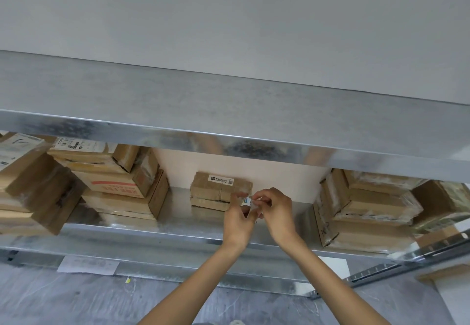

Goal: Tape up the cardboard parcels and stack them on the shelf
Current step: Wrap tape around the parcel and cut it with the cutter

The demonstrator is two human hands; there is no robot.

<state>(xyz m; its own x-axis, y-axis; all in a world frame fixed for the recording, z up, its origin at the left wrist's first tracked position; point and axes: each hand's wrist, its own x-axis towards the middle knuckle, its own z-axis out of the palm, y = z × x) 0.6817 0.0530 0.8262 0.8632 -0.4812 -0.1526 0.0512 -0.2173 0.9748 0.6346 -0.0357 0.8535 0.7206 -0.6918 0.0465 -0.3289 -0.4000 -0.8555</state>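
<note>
At the far left of the frame a leaning pile of brown cardboard parcels [30,179] carries a white shipping label whose print is too blurred to read. Just right of it a second pile of brown cardboard boxes [119,184], at least three high, has a white barcode label on top with digits that look like 500. The box beneath bears a red band and red characters, upside down and unreadable. Both piles stand on the lower galvanised metal shelf [178,223]; below its front edge, at lower left, is one white paper sheet [87,265]. In the middle of the frame one small brown cardboard parcel [218,192] sits alone on the shelf, well apart from the piles. Its white label shows a black square logo and a QR code, with text too small to read. In front of its right end the left hand [237,220] and the right hand [278,210] meet, the fingertips of both pinching one small white item with a blue mark [248,200]; what it is cannot be told. At the right stand two more piles of tape-wrapped brown cardboard parcels [368,210].
</note>
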